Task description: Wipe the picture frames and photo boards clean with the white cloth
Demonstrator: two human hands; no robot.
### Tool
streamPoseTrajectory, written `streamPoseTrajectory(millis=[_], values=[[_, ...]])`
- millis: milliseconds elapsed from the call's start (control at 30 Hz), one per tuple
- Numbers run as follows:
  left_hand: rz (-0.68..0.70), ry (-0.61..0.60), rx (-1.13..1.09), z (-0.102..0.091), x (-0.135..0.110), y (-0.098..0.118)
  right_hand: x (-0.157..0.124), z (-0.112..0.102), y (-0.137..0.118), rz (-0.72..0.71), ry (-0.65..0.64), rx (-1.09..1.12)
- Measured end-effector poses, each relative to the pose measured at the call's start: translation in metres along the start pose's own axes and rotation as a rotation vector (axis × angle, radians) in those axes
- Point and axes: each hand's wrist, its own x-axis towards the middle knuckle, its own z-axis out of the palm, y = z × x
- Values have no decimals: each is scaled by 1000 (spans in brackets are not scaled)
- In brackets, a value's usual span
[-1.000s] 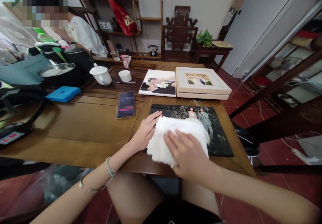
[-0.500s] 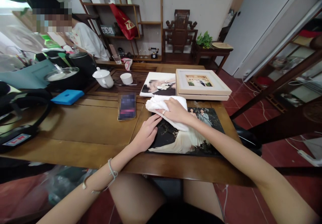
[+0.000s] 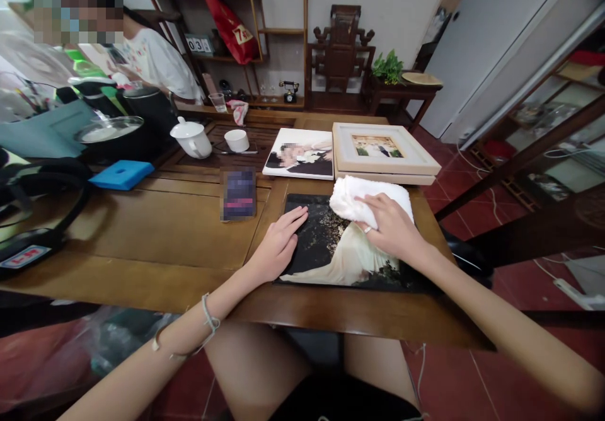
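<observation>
A large dark wedding photo panel (image 3: 326,244) lies flat on the wooden table in front of me, a pale gown showing across it. My left hand (image 3: 278,244) rests on the panel's left edge, its fingers stretched out and flat. Under my right hand (image 3: 390,225) is a folded white towel (image 3: 371,197), pressed on the panel's upper right part. The fingers of that hand lie over the towel, with a ring on one of them. Towel and forearm hide the panel's right side.
Behind the panel lie a white-edged photo (image 3: 300,153) and a stack of framed pictures (image 3: 385,150). A blurred dark booklet-like item (image 3: 239,194), white cup (image 3: 236,140), lidded cup (image 3: 191,138), blue block (image 3: 121,174) and headphones (image 3: 61,219) are leftward. A person (image 3: 155,62) sits far left.
My right hand has slid the towel rightward over the panel, uncovering its upper left part. My left hand stays at the left edge. The view has tipped slightly downward.
</observation>
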Motion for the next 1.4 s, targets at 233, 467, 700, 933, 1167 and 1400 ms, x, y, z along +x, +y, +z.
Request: streamPoseTrajectory(millis=[233, 467, 700, 933, 1167, 1400], values=[[10, 9, -18, 0, -1, -4, -59, -4, -70, -439, -174, 14], [-6, 8, -26, 0, 0, -2, -32, -6, -21, -247, -135, 94], [-1, -1, -11, -2, 0, 1, -6, 3, 14, 2, -76, -33], [10, 13, -19, 0, -1, -3, -60, -8, -57, -301, -219, 29], [-2, -4, -9, -1, -1, -2, -44, -8, -25, -350, -189, 69], [4, -5, -13, -1, -1, -1, -12, 2, 23, 6, -53, -70]])
